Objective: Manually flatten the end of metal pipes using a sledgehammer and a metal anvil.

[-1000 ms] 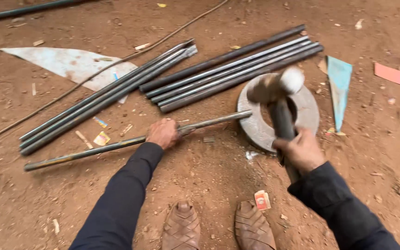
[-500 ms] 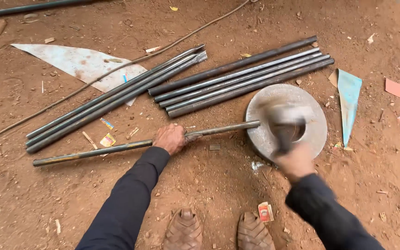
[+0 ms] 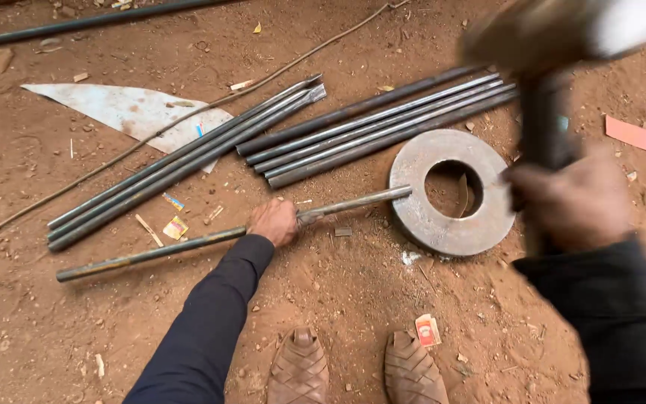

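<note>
My right hand [image 3: 573,198] has swung the hammer [image 3: 555,37] up high again. My left hand [image 3: 274,221] grips the rod [image 3: 211,239], its tip resting on the metal ring [image 3: 450,224].

Blurred by motion: raised grey-headed hammer [image 3: 555,34], head cut off at top edge, and right hand [image 3: 566,198] gripping its dark handle.

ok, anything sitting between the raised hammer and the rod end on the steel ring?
Nothing visible. The right hand holds the hammer raised and blurred above the steel ring. The rod, pinned by the left hand, has its tip resting on the ring's left rim, bare. The stacked pipes lie behind, clear of it.
</note>
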